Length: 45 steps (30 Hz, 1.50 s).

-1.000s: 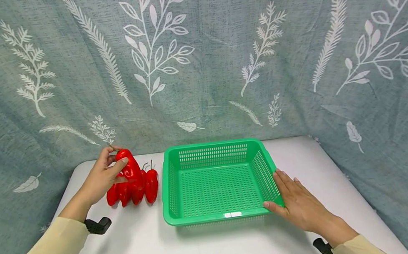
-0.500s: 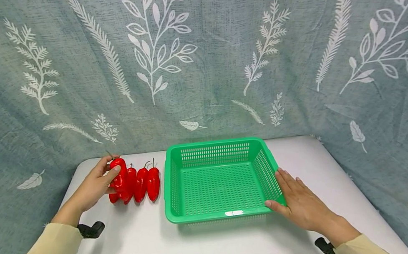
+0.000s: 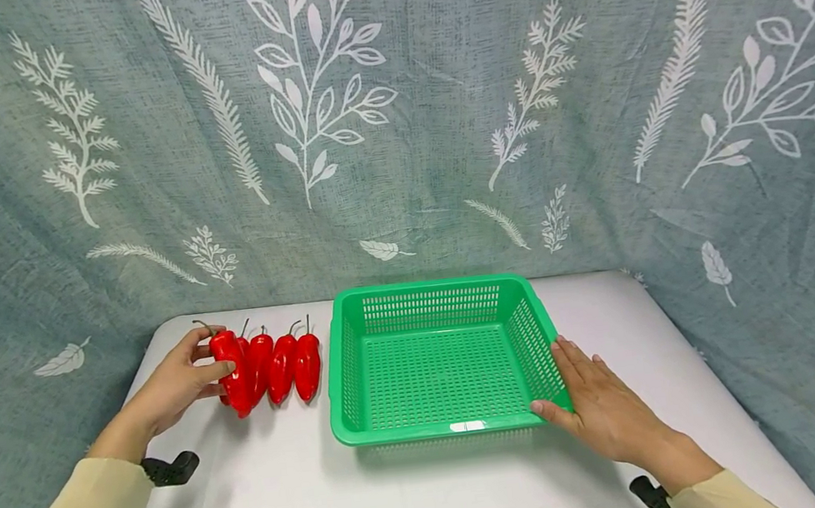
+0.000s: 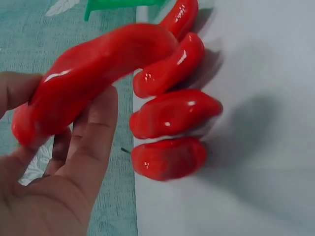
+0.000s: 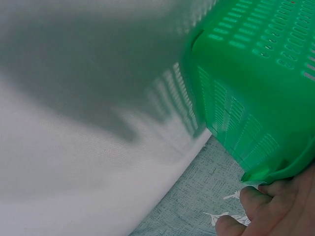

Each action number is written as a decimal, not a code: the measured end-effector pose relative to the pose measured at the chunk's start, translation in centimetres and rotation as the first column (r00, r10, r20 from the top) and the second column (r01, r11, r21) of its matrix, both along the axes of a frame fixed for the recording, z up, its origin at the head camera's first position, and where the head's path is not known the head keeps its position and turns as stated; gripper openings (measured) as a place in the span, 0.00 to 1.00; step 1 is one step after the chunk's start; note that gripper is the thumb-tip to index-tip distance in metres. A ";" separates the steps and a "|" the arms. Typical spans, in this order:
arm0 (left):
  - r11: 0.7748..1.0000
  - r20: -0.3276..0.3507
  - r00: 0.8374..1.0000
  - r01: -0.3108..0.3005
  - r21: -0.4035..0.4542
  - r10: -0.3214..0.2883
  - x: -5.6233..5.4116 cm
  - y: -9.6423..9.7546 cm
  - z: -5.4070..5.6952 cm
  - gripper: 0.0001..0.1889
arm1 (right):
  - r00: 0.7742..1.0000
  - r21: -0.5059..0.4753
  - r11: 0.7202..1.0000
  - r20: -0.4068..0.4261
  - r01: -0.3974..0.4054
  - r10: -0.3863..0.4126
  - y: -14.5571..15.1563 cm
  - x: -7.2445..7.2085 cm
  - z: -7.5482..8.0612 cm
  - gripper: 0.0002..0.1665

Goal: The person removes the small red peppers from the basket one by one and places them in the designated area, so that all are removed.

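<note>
My left hand (image 3: 176,382) pinches a glossy red pepper (image 3: 235,378) between thumb and fingers, its stem pointing up and back. In the left wrist view this held pepper (image 4: 93,73) is raised above several similar peppers lying in a row on the table, such as the nearest one (image 4: 170,159). The head view has the row's rightmost pepper (image 3: 307,368) beside the basket; the leftmost is mostly hidden behind the held one. My right hand (image 3: 610,411) rests with extended fingers against the right front corner of an empty green plastic basket (image 3: 428,431). Its fingers touch the basket rim in the right wrist view.
A white-covered table (image 3: 436,502) carries the basket and peppers. Behind it and along its sides hangs a grey-green curtain (image 3: 427,159) with white leaf prints. Each wrist wears a black device, such as the left one (image 3: 171,469).
The left hand has moved left and slightly down with the pepper, uncovering more of the row. My right hand stays at the basket corner; the basket keeps its place.
</note>
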<state>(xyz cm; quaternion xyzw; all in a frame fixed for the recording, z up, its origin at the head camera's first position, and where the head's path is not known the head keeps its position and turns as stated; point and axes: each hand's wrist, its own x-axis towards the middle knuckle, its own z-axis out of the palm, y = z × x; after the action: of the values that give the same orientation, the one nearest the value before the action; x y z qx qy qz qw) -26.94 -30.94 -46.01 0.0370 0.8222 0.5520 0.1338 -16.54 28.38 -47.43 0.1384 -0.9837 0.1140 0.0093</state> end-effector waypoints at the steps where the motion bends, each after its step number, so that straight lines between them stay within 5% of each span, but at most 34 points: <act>1: 1.000 -0.007 1.000 0.004 -0.010 -0.004 0.1 -0.2 0.0 0.40 | 1.000 -0.001 1.000 -0.001 -0.001 0.001 0.0 0.0 0.0 0.60; 6: 0.997 -0.037 0.999 0.013 -0.073 -0.016 0.0 -1.4 -0.1 0.42 | 1.000 -0.002 1.000 -0.008 -0.004 0.004 0.0 0.1 0.0 0.59; 20: 0.966 -0.043 0.996 -0.088 -0.245 0.080 -1.4 -5.7 -0.7 0.40 | 1.000 0.013 1.000 -0.017 0.006 -0.005 0.0 0.1 -0.3 0.60; 34: 0.962 0.006 0.995 -0.091 -0.256 0.096 -3.1 -6.5 -0.8 0.41 | 1.000 0.014 1.000 -0.019 0.011 -0.010 -0.1 0.2 -0.4 0.59; 45: 0.946 0.056 0.994 -0.070 -0.317 0.092 -4.4 -6.7 -2.4 0.40 | 1.000 0.011 1.000 -0.012 0.011 -0.011 -0.2 0.2 -0.4 0.59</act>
<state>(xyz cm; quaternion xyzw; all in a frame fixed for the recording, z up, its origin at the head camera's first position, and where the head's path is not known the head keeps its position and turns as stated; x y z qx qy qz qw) -31.38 -37.69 -48.39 -0.0380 0.8953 0.4199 0.1440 -16.29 28.22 -47.82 0.1338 -0.9850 0.1078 0.0150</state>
